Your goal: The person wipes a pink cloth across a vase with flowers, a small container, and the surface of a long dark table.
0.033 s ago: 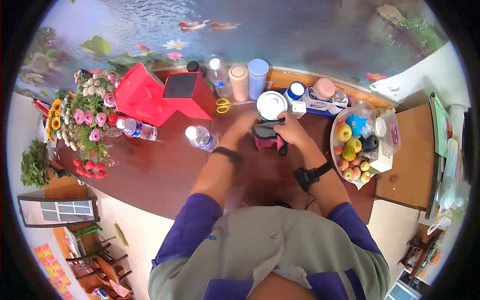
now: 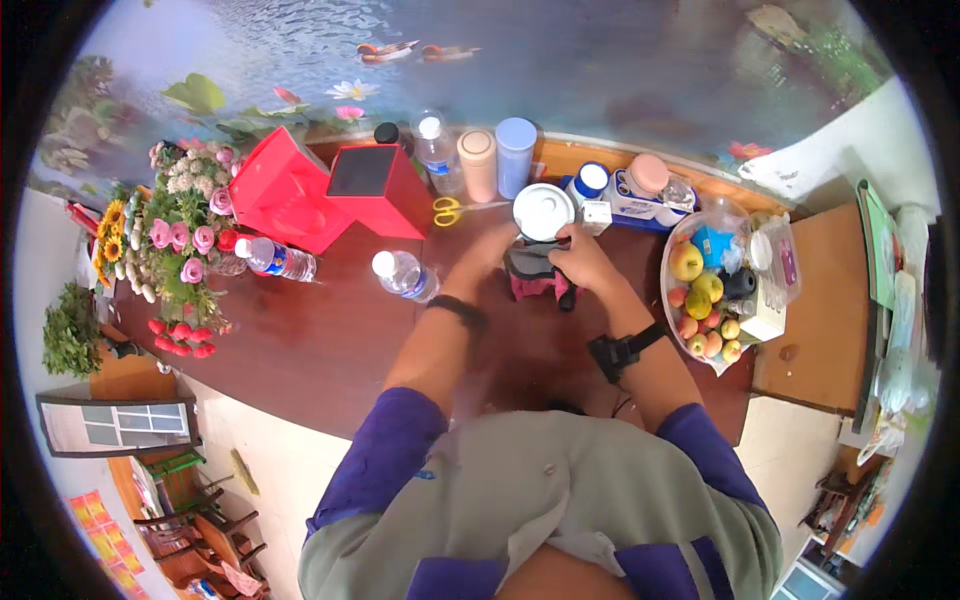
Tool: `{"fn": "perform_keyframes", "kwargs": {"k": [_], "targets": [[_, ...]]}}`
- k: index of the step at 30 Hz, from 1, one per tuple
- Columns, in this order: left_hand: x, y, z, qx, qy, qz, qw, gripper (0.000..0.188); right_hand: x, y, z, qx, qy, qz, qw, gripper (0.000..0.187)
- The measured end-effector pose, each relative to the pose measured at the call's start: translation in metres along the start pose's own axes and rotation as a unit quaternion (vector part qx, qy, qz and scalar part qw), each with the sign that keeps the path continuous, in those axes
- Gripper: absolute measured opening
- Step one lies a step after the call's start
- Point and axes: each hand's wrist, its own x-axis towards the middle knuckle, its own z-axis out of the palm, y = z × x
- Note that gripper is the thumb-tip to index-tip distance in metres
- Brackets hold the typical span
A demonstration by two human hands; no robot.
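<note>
Between my hands, over the dark red table (image 2: pixel 350 330), is a soft-looking grey and pink item (image 2: pixel 534 262) with a dark rounded end low on its right. I cannot make out its exact kind. My left hand (image 2: pixel 492 248) is at its left edge, its fingertips mostly hidden. My right hand (image 2: pixel 582 258) pinches its upper right edge between thumb and fingers. Just beyond the item stands a white-lidded round container (image 2: pixel 544 212). A small white box (image 2: pixel 596 217) sits right of that container, near my right fingers. Yellow-handled scissors (image 2: pixel 450 210) lie past my left hand.
Left of my left forearm stands a water bottle (image 2: pixel 402 276); another bottle (image 2: pixel 278 259) lies near the flowers (image 2: pixel 185 235). Red boxes (image 2: pixel 385 200), a pink cup (image 2: pixel 477 165) and a blue cup (image 2: pixel 515 158) line the back. A fruit tray (image 2: pixel 672 318) is at right.
The grey part of the item looks slightly flatter and more spread between my hands. Both hands stay in nearly the same place.
</note>
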Motion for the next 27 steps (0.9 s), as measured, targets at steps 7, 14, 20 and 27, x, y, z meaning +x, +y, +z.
{"fn": "perform_keyframes", "kwargs": {"k": [7,14,20,27], "targets": [[-0.063,-0.013,0.028,-0.085,0.084,-0.071,0.990,0.062,-0.072,0.001,-0.026,0.009,-0.045,-0.025,0.999,0.029],[-0.142,-0.032,0.057,-0.038,0.150,0.050,0.987,0.055,-0.172,0.009,-0.055,0.098,0.228,-0.094,0.964,0.032],[-0.182,-0.038,0.090,0.045,0.120,0.067,0.990,0.052,-0.204,-0.025,-0.010,-0.155,0.249,-0.236,0.926,0.048],[-0.253,-0.012,0.100,0.149,0.007,0.040,0.988,0.045,-0.214,0.019,-0.035,-0.071,0.186,-0.245,0.949,0.028]]}}
